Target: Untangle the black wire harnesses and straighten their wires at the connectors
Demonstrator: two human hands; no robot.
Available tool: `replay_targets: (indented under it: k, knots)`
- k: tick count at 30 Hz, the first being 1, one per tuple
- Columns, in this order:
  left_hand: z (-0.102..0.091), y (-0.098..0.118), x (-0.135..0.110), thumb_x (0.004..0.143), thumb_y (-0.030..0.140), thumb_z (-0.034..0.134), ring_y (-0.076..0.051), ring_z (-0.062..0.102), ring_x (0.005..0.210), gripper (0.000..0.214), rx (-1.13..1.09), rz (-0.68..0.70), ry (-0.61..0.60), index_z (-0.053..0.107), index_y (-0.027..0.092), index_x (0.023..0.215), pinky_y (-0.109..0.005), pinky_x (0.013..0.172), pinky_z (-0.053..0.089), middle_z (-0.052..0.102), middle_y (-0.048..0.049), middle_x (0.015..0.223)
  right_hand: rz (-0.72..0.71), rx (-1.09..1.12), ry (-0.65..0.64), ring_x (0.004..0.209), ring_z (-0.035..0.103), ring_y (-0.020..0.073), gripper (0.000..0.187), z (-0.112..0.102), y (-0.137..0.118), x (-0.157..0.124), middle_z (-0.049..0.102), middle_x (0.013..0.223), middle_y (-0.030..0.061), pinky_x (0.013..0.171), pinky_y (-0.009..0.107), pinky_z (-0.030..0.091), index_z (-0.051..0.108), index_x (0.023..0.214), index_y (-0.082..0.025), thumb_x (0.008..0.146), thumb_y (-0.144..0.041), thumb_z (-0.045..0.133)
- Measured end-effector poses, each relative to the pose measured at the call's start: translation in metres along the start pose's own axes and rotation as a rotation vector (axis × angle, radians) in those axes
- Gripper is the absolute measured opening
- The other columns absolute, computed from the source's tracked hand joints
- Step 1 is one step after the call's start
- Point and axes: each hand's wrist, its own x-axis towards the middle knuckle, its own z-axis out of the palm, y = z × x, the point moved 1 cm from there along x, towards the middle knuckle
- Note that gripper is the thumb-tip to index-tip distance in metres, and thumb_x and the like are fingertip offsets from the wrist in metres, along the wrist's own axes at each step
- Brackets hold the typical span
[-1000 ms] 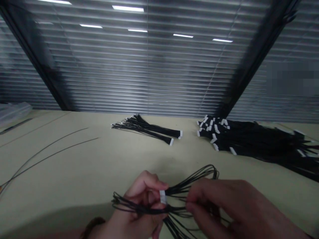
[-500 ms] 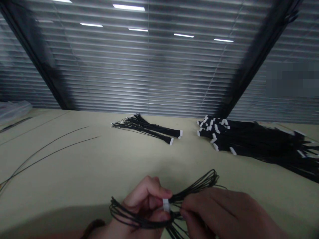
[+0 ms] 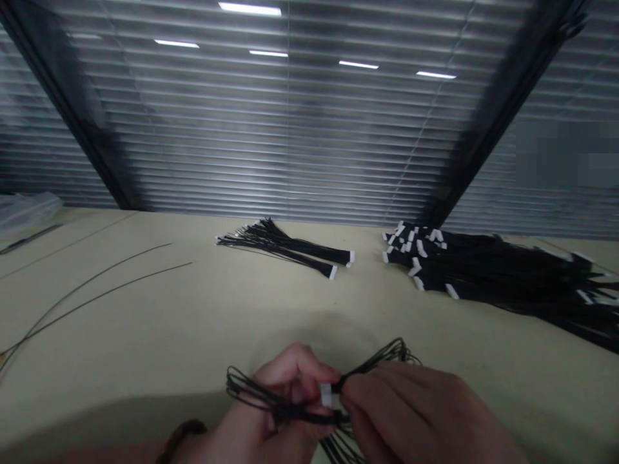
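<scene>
Low in the middle, my left hand (image 3: 290,406) is closed around a black wire harness (image 3: 261,399), with a white connector (image 3: 326,394) pinched between thumb and fingers. Looped black wires stick out to the left of this hand, up to the right behind the other, and down below the connector. My right hand (image 3: 416,412) is closed at the connector's right side, its fingertips pinching the black wires where they meet the connector. Those fingertips partly hide exactly which wires they grip.
Farther back lie a small bundle of black cables (image 3: 290,248) with white connectors and a large pile of similar cables (image 3: 503,274) at the right. Two thin loose wires (image 3: 111,293) curve across the left. A clear plastic bag (image 3: 29,212) sits at the far left, before window blinds (image 3: 290,129).
Both hands have shifted slightly, the left a little to the right and the right a little to the left. My right fingertips are closer to the connector, and the wire loops have moved with the hands.
</scene>
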Motion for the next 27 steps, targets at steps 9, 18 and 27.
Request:
replay_targets:
  k: [9, 18, 27]
  knots:
    - [-0.010, 0.010, 0.017, 0.081, 0.035, 0.058, 0.000, 0.030, 0.034, 0.019, 0.104, -0.086, 0.204, 0.049, 0.019, 0.088, -0.011, 0.032, 0.023, 0.039, 0.0110, 0.053, 0.065, -0.189, 0.074, 0.062, 0.054, 0.0148, 0.029, -0.010, 0.007, 0.013, 0.059, 0.067, 0.0044, 0.058, 0.025, 0.042, 0.058, 0.075, -0.017, 0.093, -0.024, 0.036]
    - [-0.012, 0.012, 0.017, 0.081, 0.034, 0.060, 0.001, 0.029, 0.032, 0.022, 0.080, -0.070, 0.264, 0.047, 0.020, 0.093, -0.009, 0.031, 0.020, 0.041, 0.0126, 0.051, 0.268, 0.131, -0.222, 0.058, 0.053, 0.0099, 0.026, 0.005, 0.007, 0.015, 0.059, 0.059, 0.0010, 0.057, 0.019, 0.039, 0.065, 0.072, -0.017, 0.088, -0.025, 0.045]
    - [-0.007, 0.010, 0.012, 0.079, 0.035, 0.063, 0.001, 0.032, 0.032, 0.023, -0.021, -0.019, 0.155, 0.047, 0.021, 0.087, -0.009, 0.032, 0.024, 0.042, 0.0119, 0.053, 0.483, 0.501, -0.275, 0.052, 0.053, 0.0052, 0.020, 0.013, 0.003, 0.009, 0.060, 0.058, -0.0091, 0.054, 0.017, 0.034, 0.065, 0.066, -0.024, 0.074, -0.010, 0.052]
